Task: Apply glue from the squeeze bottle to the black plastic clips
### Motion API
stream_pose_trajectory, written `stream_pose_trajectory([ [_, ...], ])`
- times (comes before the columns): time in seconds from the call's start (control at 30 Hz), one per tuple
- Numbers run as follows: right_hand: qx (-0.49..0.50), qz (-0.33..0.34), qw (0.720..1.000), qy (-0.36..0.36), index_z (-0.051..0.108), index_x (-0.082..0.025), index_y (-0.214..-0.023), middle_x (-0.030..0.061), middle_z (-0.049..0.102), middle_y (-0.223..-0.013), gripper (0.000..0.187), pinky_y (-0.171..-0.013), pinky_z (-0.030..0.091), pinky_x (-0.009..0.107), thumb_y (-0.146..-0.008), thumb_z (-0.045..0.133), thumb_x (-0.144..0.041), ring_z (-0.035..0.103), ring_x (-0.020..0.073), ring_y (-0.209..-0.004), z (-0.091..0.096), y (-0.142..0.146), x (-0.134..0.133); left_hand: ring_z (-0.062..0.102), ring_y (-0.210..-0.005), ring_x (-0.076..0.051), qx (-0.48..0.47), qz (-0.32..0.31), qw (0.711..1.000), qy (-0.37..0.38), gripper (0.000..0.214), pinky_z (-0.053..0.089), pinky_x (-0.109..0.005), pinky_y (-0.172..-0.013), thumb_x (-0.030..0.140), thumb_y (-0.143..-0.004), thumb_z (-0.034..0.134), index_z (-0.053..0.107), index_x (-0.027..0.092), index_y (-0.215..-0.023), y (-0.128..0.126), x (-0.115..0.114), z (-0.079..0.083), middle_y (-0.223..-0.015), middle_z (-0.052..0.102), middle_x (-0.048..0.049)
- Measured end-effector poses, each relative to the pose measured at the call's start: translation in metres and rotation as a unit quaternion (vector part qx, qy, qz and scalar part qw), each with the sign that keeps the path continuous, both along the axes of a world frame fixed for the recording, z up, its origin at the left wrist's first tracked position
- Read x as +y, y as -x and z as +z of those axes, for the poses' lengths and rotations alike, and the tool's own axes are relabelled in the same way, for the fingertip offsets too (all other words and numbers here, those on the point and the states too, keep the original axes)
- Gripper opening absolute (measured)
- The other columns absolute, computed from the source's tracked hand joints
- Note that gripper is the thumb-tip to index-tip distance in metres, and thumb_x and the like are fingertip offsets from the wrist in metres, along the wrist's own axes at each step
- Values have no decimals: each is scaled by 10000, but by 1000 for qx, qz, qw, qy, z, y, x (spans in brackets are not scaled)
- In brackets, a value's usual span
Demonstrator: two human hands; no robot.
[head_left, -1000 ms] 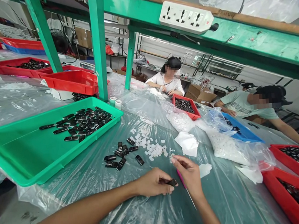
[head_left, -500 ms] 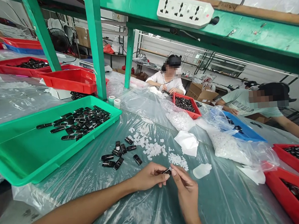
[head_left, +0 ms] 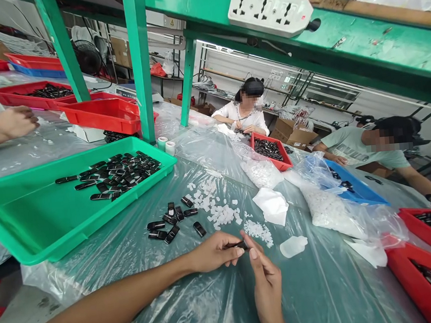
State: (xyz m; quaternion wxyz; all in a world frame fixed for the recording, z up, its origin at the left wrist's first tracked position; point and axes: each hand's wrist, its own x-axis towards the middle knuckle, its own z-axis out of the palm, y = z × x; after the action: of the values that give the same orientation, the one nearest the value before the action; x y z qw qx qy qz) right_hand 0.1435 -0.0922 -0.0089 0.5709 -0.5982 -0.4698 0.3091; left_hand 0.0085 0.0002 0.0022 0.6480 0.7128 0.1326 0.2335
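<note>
One black pc (head_left: 240, 245) is in work, prob. mid-handling; can't tell if anything is fitted to it yet, as fingers cover most of it. Approx. nine loose pcs (head_left: 172, 234) lie on the plastic sheet (head_left: 208, 306), beyond the L hand & a bit to its left. Many more tray pcs (head_left: 123, 171) lie bunched toward the far R end of the green tray (head_left: 5, 198), w/ bare floor at its L end. Which group is done & which is left, can't say for sure; either way, the job looks well short of finished, w/ plenty of large white bits (head_left: 223, 215) & small white bits (head_left: 258, 233) lying loose.

L hand (head_left: 215, 252) has the pc pinched btwn thumb & fingers, its dark end poking out to the right. R hand (head_left: 267, 272) meets that end, thumb & index right at it; can't tell if it grips the pc, a tiny part, or just presses. Pc is thus btwn both hands, held above the sheet, small bits just beyond, bottle (head_left: 294, 246) apart to the right.
</note>
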Motion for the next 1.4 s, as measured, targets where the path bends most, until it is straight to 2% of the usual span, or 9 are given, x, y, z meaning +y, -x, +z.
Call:
stream_pose_trajectory([
  [0.23, 93, 19, 995, 19, 549, -254, -1224, 40, 530, -1289, 382, -1052, 268, 432, -884, 452, -396, 438, 243, -1221, -6, 5, 0, 434, -508, -69, -13, -17, 998, 59, 429, 340, -187, -515, 489, -859, 480, 551, 106, -681, 0, 1, 3, -625, 517, -6],
  [0.33, 47, 7, 999, 24, 597, -255, -1172, 40, 561, -1256, 351, -1058, 249, 434, -875, 469, -393, 444, 241, -1214, -3, 3, 1, 448, -516, -73, -13, -21, 998, 60, 414, 347, -186, -516, 474, -860, 489, 560, 102, -692, -2, 3, 1, -626, 522, -8],
  [0.43, 10, 6, 1000, 21, 631, -248, -1121, 49, 525, -1292, 330, -1003, 340, 410, -880, 454, -387, 439, 241, -1213, 2, -4, 4, 486, -549, -88, -14, -19, 997, 67, 405, 378, -191, -531, 470, -852, 503, 581, 95, -719, -4, 4, -1, -639, 534, -19],
  [0.53, -94, -45, 995, -1, 622, -224, -1119, 73, 555, -1247, 332, -937, 404, 383, -883, 446, -379, 483, 234, -1160, 4, -22, 9, 505, -556, -93, -3, 6, 997, 77, 393, 406, -199, -548, 472, -836, 528, 620, 90, -825, -6, 5, 0, -666, 552, -23],
  [0.63, -290, -93, 952, 8, 628, -194, -1077, 94, 617, -1125, 338, -836, 449, 358, -889, 417, -378, 551, 228, -1028, -1, -44, 17, 505, -545, -91, 0, 36, 996, 84, 389, 428, -215, -574, 467, -827, 541, 638, 90, -816, -6, 4, 0, -646, 547, -13],
  [0.73, -377, -89, 922, 27, 675, -188, -948, 89, 655, -979, 298, -796, 433, 363, -866, 444, -358, 549, 244, -950, -8, -60, 24, 499, -541, -91, -1, 59, 994, 87, 386, 432, -223, -586, 454, -827, 546, 654, 83, -814, -6, 5, -1, -633, 539, -10],
  [0.93, -440, -89, 893, 43, 685, -174, -867, 87, 646, -858, 273, -746, 400, 354, -861, 443, -300, 526, 246, -850, -20, -70, 33, 509, -565, -103, 10, 48, 994, 97, 411, 427, -226, -579, 435, -819, 565, 645, 84, -1017, -8, 4, -8, -678, 568, -28],
  [1.13, -468, -76, 879, 45, 638, -182, -815, 73, 617, -817, 252, -734, 378, 336, -887, 416, -278, 503, 233, -815, -21, -69, 36, 523, -612, -114, 9, 29, 996, 80, 370, 429, -232, -619, 412, -821, 570, 663, 91, -980, -8, 2, -9, -704, 576, -30],
  [1.4, -443, -62, 893, 39, 612, -186, -789, 77, 601, -809, 221, -738, 352, 344, -876, 424, -264, 490, 236, -798, -19, -68, 37, 512, -615, -118, 21, 28, 998, 45, 358, 415, -213, -596, 409, -827, 557, 667, 103, -978, -7, 2, -8, -694, 580, -31],
])
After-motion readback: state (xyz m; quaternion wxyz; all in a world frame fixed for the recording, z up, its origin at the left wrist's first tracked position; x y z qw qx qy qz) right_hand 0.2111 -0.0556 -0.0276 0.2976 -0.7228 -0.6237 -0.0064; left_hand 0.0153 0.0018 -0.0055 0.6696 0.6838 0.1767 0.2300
